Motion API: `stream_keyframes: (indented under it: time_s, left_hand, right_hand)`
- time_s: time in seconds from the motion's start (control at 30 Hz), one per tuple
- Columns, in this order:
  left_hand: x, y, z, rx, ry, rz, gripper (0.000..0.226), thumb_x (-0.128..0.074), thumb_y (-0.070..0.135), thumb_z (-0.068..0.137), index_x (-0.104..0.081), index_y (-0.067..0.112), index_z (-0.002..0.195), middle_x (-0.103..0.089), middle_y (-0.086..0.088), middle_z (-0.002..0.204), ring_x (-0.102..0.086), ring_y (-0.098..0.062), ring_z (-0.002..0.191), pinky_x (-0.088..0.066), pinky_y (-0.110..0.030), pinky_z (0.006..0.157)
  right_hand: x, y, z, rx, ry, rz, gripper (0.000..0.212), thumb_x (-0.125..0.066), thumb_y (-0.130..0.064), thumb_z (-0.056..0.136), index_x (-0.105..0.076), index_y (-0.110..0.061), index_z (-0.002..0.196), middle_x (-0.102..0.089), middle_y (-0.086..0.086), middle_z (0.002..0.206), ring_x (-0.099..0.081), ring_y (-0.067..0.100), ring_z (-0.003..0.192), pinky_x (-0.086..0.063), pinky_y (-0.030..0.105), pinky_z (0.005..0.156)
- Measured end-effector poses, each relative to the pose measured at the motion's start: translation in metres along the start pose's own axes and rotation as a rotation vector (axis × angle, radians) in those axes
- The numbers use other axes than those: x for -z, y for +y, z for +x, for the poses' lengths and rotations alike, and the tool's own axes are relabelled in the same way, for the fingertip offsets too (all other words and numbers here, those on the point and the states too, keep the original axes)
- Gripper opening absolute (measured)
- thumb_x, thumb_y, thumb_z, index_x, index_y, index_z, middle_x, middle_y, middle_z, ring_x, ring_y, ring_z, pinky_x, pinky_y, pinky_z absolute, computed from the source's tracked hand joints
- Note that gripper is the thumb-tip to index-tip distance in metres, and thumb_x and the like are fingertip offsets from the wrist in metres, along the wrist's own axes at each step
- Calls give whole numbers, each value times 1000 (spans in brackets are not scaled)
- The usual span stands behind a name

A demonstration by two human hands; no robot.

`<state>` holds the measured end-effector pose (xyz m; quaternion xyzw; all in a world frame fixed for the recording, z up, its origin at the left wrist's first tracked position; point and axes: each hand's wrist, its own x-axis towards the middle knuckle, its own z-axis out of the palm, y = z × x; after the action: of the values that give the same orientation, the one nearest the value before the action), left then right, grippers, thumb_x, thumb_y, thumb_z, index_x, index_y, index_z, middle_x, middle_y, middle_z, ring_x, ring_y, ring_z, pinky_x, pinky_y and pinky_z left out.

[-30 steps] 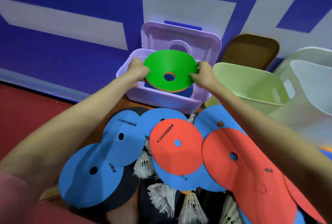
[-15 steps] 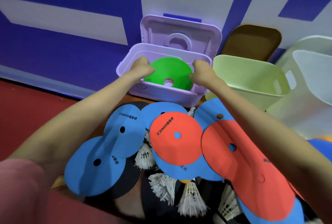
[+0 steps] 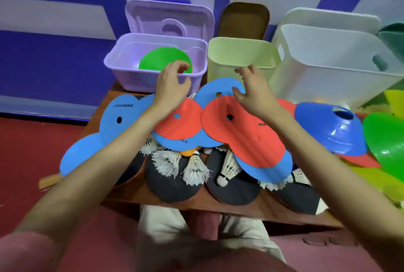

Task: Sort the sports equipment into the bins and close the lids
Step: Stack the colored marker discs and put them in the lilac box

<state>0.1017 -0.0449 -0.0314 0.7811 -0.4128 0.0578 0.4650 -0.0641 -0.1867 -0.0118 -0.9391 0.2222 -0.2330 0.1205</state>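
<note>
Our left hand (image 3: 171, 88) hangs over the pile with its fingers loosely bent, and it holds nothing. Just behind it sits the purple bin (image 3: 122, 68) with its lid standing up, and a green disc (image 3: 157, 58) lies flat inside. Under our wrist is a red disc (image 3: 179, 125), and more to the left are two blue discs (image 3: 122, 116) on the wooden table (image 3: 240, 206). Below them we see white shuttlecocks (image 3: 168, 162) and black paddles (image 3: 172, 186).

Our right hand (image 3: 251, 92) is also loose, with fingers spread and nothing in them. Its thumb is right at the edge of a blue disc (image 3: 216, 88) that lies flat, partly under a big red disc (image 3: 242, 136). That blue disc sits between our two hands, a bit nearer the right one. The purple bin is up and to the left of it, so we think the disc must go that way.

Next come the pale green bin (image 3: 240, 53) and the white bin (image 3: 328, 57), both open. Far right are a blue cone (image 3: 332, 132) and a green cone (image 3: 384, 140).

Lots of things are not sorted yet.
</note>
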Motion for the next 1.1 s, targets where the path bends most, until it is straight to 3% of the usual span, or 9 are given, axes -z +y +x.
stream_keyframes:
  time_s: [0.17, 0.23, 0.33, 0.4, 0.6, 0.7, 0.8, 0.93, 1.1]
  left_hand:
    - [-33, 47, -39, -147, -138, -15, 32, -60, 1, 77, -62, 1, 110, -65, -14, 108, -60, -26, 102, -38, -21, 86]
    - [-46, 64, -52, -200, -198, -23, 36, -59, 3, 77, -61, 1, 113, -64, -14, 111, -60, -26, 104, -38, -22, 88]
    - [-65, 85, -67, -271, -299, -32, 40, -57, 11, 76, -60, 3, 115, -63, -13, 113, -58, -26, 106, -40, -27, 90]
    - [-78, 98, -74, -324, -349, -44, 38, -58, 11, 77, -59, 3, 114, -62, -12, 112, -57, -26, 107, -37, -24, 90]
    - [-116, 141, -80, -500, -506, -35, 39, -61, 5, 79, -57, 4, 119, -59, -11, 119, -53, -26, 113, -29, -17, 96]
    - [-135, 162, -76, -627, -584, -14, 39, -60, 5, 78, -58, 1, 117, -59, -12, 120, -53, -27, 115, -29, -21, 100]
    - [-156, 181, -71, -702, -677, 27, 46, -62, 10, 78, -54, 0, 122, -54, -15, 128, -50, -29, 122, -35, -33, 104]
    - [-183, 200, -64, -808, -832, 114, 70, -61, 20, 76, -40, 1, 140, -34, -15, 151, -33, -27, 140, -30, -41, 112]
    - [-203, 207, -57, -852, -931, 282, 82, -67, 24, 78, -27, 9, 149, -16, -12, 158, -14, -24, 147, -23, -46, 114]
  right_hand:
    - [37, 27, -75, -95, 1, 39, 45, -61, -9, 83, -50, 1, 126, -49, 21, 118, -52, 35, 110, -40, 37, 95]
    - [49, 38, -101, -150, 38, 50, 44, -62, -9, 82, -52, -1, 124, -49, 20, 117, -52, 34, 109, -44, 41, 93]
    - [66, 56, -136, -238, 111, 54, 41, -63, -6, 82, -54, -1, 122, -50, 20, 116, -52, 33, 107, -42, 34, 92]
    - [78, 70, -155, -301, 166, 38, 39, -63, -3, 82, -55, 0, 120, -50, 22, 115, -54, 33, 103, -38, 29, 89]
    - [106, 114, -191, -488, 345, 8, 36, -62, -2, 80, -58, 0, 116, -50, 24, 114, -57, 33, 97, -45, 36, 84]
    - [113, 133, -202, -590, 420, -30, 38, -62, -4, 77, -59, 0, 114, -50, 26, 113, -55, 38, 97, -45, 43, 87]
    - [116, 149, -209, -689, 437, -104, 46, -64, -7, 74, -57, -2, 119, -46, 27, 122, -47, 41, 112, -35, 41, 97]
    - [117, 162, -211, -807, 355, -177, 63, -70, -11, 73, -48, -4, 132, -31, 29, 138, -34, 43, 125, -29, 39, 104]
    - [115, 174, -206, -883, 291, -269, 74, -73, -21, 71, -43, -10, 137, -26, 27, 144, -30, 45, 126, -30, 45, 103]
